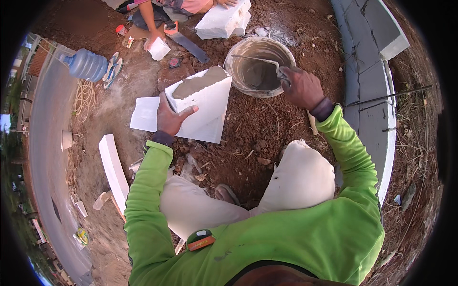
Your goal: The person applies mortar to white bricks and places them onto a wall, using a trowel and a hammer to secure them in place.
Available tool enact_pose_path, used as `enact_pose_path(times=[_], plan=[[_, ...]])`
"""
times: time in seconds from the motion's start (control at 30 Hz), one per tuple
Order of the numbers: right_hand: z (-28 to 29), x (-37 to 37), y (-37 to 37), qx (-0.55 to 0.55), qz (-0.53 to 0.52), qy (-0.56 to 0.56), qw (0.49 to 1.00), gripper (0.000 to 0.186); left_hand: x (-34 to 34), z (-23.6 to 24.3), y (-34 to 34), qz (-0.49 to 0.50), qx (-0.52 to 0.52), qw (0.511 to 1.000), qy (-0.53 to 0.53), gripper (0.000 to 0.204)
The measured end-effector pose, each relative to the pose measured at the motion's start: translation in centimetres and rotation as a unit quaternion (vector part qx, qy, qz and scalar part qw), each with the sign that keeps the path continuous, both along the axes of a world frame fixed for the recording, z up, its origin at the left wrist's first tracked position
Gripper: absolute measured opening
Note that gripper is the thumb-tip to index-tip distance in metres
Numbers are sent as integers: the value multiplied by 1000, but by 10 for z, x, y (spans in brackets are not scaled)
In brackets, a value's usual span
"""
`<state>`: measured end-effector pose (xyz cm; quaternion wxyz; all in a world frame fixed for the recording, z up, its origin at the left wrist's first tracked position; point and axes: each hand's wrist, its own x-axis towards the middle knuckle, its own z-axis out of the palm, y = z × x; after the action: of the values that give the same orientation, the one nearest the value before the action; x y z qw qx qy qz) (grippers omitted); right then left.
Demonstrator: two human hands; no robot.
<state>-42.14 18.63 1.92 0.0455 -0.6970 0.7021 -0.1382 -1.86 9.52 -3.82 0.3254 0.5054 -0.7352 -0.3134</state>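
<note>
My left hand (171,116) grips the left end of a white lightweight building block (206,110), its thumb laid across the near face. Grey wet mortar (200,83) coats the block's upper face. Over the right rim of a mortar-smeared bucket (234,86), my right hand (304,88) is closed round the handle of a trowel (255,58). The blade appears nearly edge-on across the bucket's mouth. Grey mortar (261,76) lies inside the bucket. Another white block piece (144,114) rests on the ground just left of the held block.
A grey block wall (365,81) with a protruding rod runs along the right. Ahead, another person's hand (153,40) touches a small white piece beside an orange-handled saw (186,42). A large white block (223,21), water jug (87,65), sandals (113,69) and coiled hose (85,100) lie around.
</note>
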Motion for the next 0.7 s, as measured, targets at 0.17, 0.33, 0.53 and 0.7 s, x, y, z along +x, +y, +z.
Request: enact_pose_path(times=[0.17, 0.33, 0.53, 0.7], plan=[[-18, -14, -91, 178, 49, 192, 964, 24, -4, 11, 6, -16, 26, 1000, 2, 87], [-69, 6, -120, 175, 70, 226, 956, 26, -11, 19, 11, -30, 23, 999, -12, 88], [-42, 4, -117, 312, 155, 178, 920, 32, -10, 14, 5, -28, 11, 999, -16, 88], [-17, -57, -121, 470, 42, -99, 876, 46, -6, 14, 9, -22, 10, 999, -24, 89]])
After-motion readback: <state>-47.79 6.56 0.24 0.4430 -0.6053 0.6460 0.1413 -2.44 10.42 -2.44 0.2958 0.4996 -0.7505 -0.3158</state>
